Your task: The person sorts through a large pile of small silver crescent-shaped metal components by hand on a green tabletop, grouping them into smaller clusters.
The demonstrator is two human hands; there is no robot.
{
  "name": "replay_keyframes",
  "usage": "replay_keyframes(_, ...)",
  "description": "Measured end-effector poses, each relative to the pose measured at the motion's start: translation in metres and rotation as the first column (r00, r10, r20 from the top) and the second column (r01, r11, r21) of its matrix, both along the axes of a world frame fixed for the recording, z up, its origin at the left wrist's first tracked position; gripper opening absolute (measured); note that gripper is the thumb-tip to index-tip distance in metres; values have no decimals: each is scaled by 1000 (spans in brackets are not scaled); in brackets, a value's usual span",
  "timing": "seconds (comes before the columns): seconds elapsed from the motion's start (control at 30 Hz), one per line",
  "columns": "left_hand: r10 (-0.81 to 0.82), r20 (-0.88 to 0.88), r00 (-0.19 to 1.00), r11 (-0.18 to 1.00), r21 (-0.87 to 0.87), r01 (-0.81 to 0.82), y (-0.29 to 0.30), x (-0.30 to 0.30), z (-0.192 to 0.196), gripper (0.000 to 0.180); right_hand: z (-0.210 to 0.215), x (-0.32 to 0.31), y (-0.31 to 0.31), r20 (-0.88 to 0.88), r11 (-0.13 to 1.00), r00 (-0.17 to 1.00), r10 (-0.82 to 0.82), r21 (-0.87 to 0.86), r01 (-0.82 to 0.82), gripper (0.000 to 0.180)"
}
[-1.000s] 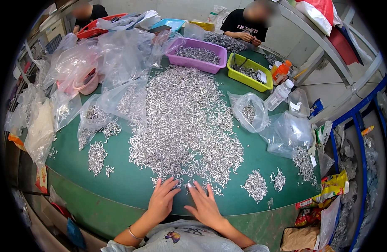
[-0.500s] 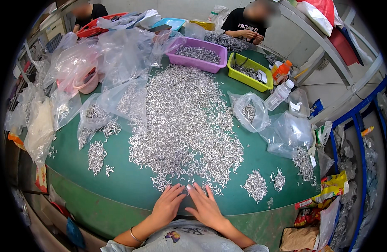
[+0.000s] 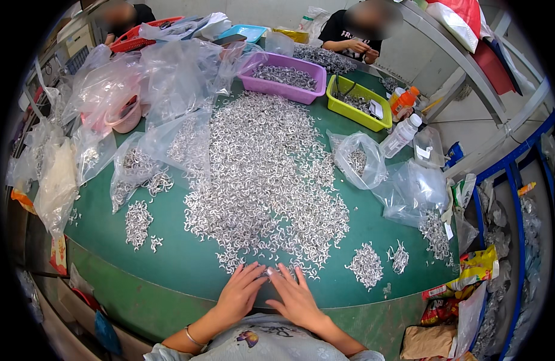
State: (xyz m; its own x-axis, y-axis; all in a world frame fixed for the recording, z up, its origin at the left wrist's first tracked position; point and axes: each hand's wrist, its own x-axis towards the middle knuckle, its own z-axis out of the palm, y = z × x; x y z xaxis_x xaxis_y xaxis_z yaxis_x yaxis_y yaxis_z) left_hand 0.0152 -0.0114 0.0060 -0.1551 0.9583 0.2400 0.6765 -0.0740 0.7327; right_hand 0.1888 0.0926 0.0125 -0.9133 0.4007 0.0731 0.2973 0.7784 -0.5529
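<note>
A broad heap of small silvery curved metal pieces (image 3: pixel 265 174) covers the middle of the green table (image 3: pixel 169 259). At the heap's near edge my left hand (image 3: pixel 241 290) lies palm down with fingers stretched out. Beside it my right hand (image 3: pixel 294 295) rests the same way, its fingers spread. The fingertips of both hands touch or nearly touch the closest pieces, and neither hand holds anything I can see. Smaller piles sit apart: one on the left (image 3: pixel 138 225), and one on the right (image 3: pixel 366 266) with a little cluster (image 3: pixel 399 257) next to it.
Behind the heap stand a purple bin (image 3: pixel 283 90) and a yellow-green bin (image 3: pixel 357 113), both with metal pieces. Plastic bags (image 3: pixel 175 72) crowd the left side. An open bag (image 3: pixel 361 159), a white bottle (image 3: pixel 400 137) and an orange-capped bottle (image 3: pixel 405 103) are at right. Two people sit across.
My hands stay in nearly the same place at the heap's edge. Across the table, the person at the back right shifts their hands slightly.
</note>
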Motion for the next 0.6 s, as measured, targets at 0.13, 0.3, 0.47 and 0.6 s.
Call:
replay_keyframes(0.13, -26, -10, 1000, 1000, -5, 26, -2, -1, -3, 35, 0, 1, -2, -43, 999, 999, -4, -33, 3, 67)
replay_keyframes(0.3, -27, 2, 1000, 1000, 9, 27, -3, -2, -2, 33, 2, 3, -3, -20, 1000, 1000, 19, -20, -19, 66)
replay_keyframes(0.47, -34, 26, 999, 999, 17, 34, -6, -3, -4, 32, 2, 5, -2, -62, 999, 998, -11, -47, 8, 66)
replay_keyframes(0.6, -40, 19, 999, 999, 12, 40, -4, -2, -5, 33, -3, 7, -3, -51, 998, 999, 1, -55, -4, 66)
